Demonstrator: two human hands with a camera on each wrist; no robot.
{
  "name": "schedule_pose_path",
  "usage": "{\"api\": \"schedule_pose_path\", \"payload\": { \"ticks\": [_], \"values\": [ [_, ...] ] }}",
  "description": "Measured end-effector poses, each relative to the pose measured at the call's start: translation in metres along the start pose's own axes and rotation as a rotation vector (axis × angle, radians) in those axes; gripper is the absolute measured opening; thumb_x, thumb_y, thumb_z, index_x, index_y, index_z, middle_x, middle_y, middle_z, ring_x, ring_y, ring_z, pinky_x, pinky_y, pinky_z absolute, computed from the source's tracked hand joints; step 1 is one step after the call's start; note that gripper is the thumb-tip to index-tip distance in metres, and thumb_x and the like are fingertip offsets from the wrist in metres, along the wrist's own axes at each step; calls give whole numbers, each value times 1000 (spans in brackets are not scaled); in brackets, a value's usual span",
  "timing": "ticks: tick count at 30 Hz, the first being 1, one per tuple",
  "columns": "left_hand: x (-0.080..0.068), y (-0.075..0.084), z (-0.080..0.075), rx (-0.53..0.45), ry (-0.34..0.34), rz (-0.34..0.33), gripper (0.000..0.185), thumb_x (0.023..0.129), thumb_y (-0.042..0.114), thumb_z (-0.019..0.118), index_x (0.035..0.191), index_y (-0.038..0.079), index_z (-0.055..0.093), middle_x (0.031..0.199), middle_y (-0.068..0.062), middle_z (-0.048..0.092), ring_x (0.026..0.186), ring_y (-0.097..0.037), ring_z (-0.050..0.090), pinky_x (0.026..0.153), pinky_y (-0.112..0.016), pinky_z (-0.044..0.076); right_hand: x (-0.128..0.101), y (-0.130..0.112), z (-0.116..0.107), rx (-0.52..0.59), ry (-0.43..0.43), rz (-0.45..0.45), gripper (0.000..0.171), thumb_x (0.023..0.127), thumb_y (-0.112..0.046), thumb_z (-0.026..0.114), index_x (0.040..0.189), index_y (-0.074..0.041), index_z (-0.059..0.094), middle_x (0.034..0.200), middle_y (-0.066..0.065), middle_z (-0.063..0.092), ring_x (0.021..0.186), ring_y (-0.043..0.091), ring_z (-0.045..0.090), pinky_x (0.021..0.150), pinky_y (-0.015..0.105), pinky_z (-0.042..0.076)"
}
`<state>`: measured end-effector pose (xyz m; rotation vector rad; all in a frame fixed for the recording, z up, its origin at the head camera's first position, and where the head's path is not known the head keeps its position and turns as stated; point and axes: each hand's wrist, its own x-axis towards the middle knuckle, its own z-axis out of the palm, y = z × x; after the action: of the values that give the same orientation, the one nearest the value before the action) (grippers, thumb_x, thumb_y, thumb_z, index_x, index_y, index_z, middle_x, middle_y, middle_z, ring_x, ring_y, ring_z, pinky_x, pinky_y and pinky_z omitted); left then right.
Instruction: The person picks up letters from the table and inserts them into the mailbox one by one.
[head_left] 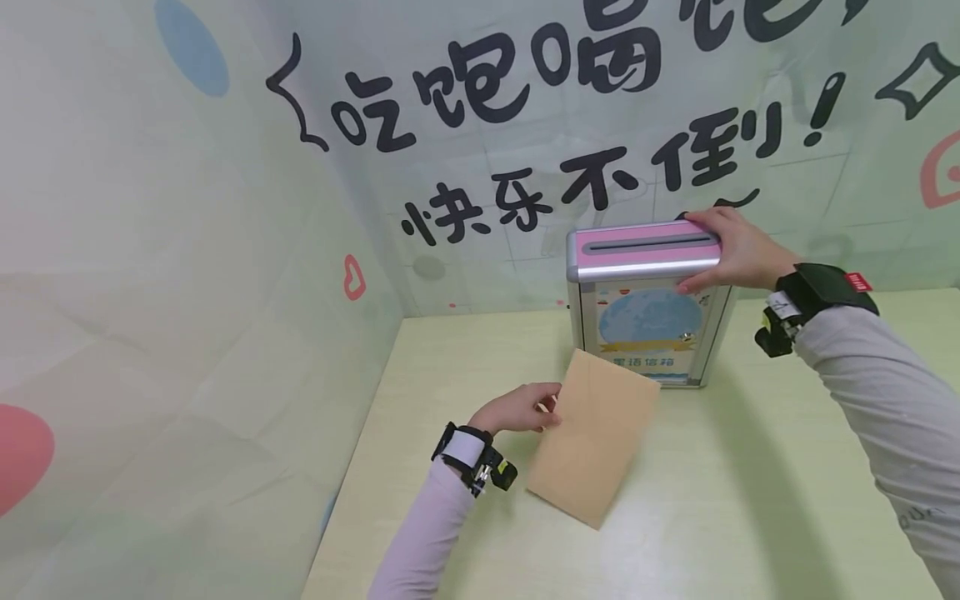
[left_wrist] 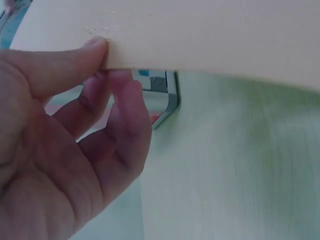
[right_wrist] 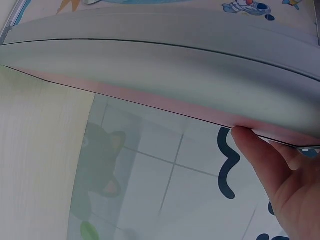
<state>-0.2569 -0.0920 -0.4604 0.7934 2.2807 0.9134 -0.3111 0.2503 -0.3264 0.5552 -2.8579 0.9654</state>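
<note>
Envelope (head_left: pixel 595 437) first: a plain brown paper one, nearest to me, held tilted above the pale green table (head_left: pixel 720 517) with its long side running up toward the box. My left hand (head_left: pixel 517 408) pinches it at its left edge; the left wrist view shows the thumb (left_wrist: pixel 65 62) on top and the fingers (left_wrist: pixel 127 107) curled underneath, so the paper is clamped between them and kept off the table. I judge that a grip at one edge leaves the rest of the envelope free to be steered.

Just beyond the envelope's upper corner stands a small metal box (head_left: pixel 645 304), upright on the table, close to the back wall (head_left: pixel 480 192). It has a pink lid with a long dark slot (head_left: pixel 648 243) on top and a picture of a blue globe on its front. The envelope's top edge overlaps the lower front of the box from my viewpoint; I cannot tell whether they touch.

My right hand (head_left: pixel 731 250) grasps the right end of the lid, thumb on the front face and fingers wrapped over the top and back. The right wrist view shows a finger (right_wrist: pixel 260 160) pressed against the pink rim. That hold looks meant to steady the box so it does not slide or tip.

Behind everything, the wall carries large black painted characters.
</note>
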Motion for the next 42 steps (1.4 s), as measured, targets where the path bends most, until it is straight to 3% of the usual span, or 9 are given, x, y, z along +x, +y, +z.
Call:
{"api": "schedule_pose_path", "payload": {
  "ticks": [5, 14, 22, 34, 42],
  "values": [
    [-6, -5, -9, -74, 53, -5, 20, 86, 7, 59, 104, 3, 52, 92, -8, 59, 84, -14, 58, 67, -24, 51, 0, 1, -1, 0, -1, 3, 100, 60, -29, 82, 138, 0, 27, 126, 24, 28, 104, 40, 34, 82, 56, 36],
    [-18, -10, -29, -182, 177, -5, 19, 84, 9, 63, 96, -3, 54, 90, -13, 63, 77, -14, 61, 69, -27, 51, 1, 1, -1, -4, -10, 23, 101, 60, -31, 82, 139, -1, 26, 128, 24, 27, 105, 40, 35, 83, 58, 36],
    [-26, -4, -52, -291, 283, 66, 24, 82, 2, 62, 104, -4, 56, 92, -16, 64, 80, -17, 64, 78, -34, 51, 1, -1, 0, 1, -2, 12, 101, 59, -29, 83, 138, -1, 27, 127, 24, 27, 105, 40, 34, 82, 57, 35],
    [-38, 12, -86, -315, 454, 138, 30, 81, 3, 65, 108, -3, 55, 99, -19, 62, 81, -23, 65, 76, -34, 51, 0, -1, 0, 1, 3, 1, 100, 59, -29, 83, 137, 0, 28, 126, 24, 28, 105, 40, 34, 82, 56, 35],
    [-51, 37, -121, -312, 528, 152, 35, 82, 1, 63, 113, -4, 50, 104, -23, 59, 81, -26, 64, 76, -32, 51, 0, -1, 0, 0, -3, 9, 101, 59, -29, 83, 138, 0, 27, 126, 24, 28, 104, 40, 35, 82, 57, 36]
  ]
}}
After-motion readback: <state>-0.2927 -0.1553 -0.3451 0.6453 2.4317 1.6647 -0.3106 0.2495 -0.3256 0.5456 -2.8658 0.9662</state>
